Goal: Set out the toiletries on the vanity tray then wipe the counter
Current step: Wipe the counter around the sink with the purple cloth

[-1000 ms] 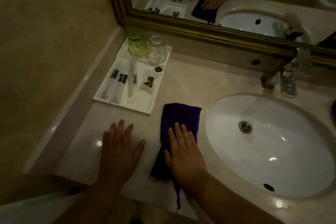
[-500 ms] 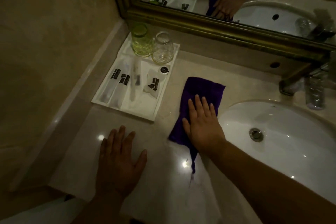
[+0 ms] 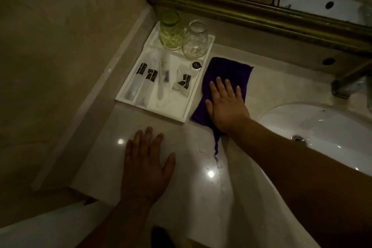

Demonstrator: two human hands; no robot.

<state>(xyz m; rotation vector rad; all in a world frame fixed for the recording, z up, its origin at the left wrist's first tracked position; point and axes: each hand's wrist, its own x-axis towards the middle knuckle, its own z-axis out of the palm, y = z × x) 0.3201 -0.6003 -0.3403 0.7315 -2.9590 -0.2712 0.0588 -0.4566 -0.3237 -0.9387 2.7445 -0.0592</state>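
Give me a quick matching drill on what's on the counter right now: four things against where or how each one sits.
Things:
1. purple cloth
2. green glass
3. left hand
4. sink

Places or states:
A. back corner of the white tray
B. flat on bare counter, holding nothing
C. pressed under the right hand, beside the tray
D. set into the counter, right of the cloth

Pairs: 1-C, 2-A, 3-B, 4-D

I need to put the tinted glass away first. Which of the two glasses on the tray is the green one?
The green glass stands in the tray's back corner by the wall; the clear glass stands beside it, nearer the purple cloth.
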